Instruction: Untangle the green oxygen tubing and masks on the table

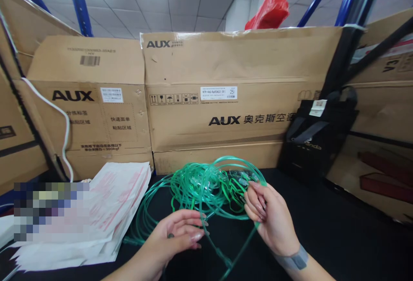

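Note:
A tangled coil of translucent green plastic tubing [193,186] lies on the black tabletop, with flat bright-green bands [234,188] and clear plastic among its loops. My right hand [271,214], a grey band on its wrist, is closed around a strand of the tubing at the coil's right side. From that hand one length slants down toward the bottom edge. My left hand [180,233] is in front of the coil, fingers loosely curved and thumb apart from them. Another strand runs past its fingertips to a small joint [222,257], where two lengths cross.
Left of the coil lies a stack of white plastic bags [119,203] with red print, partly blurred out. Large cardboard boxes [213,66] wall off the back. A black bag [318,139] stands at the right rear. A white cable [66,130] hangs at left.

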{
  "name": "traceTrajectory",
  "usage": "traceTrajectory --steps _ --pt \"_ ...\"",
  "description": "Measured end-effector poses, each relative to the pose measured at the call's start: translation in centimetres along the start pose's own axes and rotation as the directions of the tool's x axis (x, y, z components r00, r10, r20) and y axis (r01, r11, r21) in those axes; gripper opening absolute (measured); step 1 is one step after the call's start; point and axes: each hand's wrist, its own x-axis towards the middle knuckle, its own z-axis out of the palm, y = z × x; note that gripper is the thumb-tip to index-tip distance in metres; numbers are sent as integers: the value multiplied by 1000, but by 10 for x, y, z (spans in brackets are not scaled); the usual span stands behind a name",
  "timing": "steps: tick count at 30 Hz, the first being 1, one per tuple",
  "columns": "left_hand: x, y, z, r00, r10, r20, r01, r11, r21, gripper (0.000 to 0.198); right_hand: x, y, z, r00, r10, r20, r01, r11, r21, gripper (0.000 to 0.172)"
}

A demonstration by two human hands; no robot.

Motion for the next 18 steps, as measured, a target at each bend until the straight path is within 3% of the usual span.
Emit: traceTrajectory --steps 2,4,6,9,13,15,18 --pt "1 0 -2 1000 3 17 -3 1000 24 37 3 -5 -2 997 57 60 -55 998 -40 37" --pt "-2 5 -3 996 9 94 -8 1000 -9 35 4 -9 -3 968 197 156 -183 978 -103 39" --pt "-5 11 -3 977 1 211 26 992 -124 36 5 -10 -4 902 369 226 -337 926 -168 39" --pt "-8 14 -3 941 -38 335 127 961 -247 36 4 -2 -6 778 587 226 -543 808 -230 40" --pt "-5 3 -4 951 -96 295 172 955 -243 15 4 18 -8 654 738 167 -679 670 -299 40" --pt "-1 -2 -6 970 -88 228 149 952 -267 19 4 25 -8 666 729 154 -675 678 -292 40" --pt "3 -2 -9 982 -107 155 151 936 -316 26 5 28 -8 760 636 134 -601 766 -227 39"
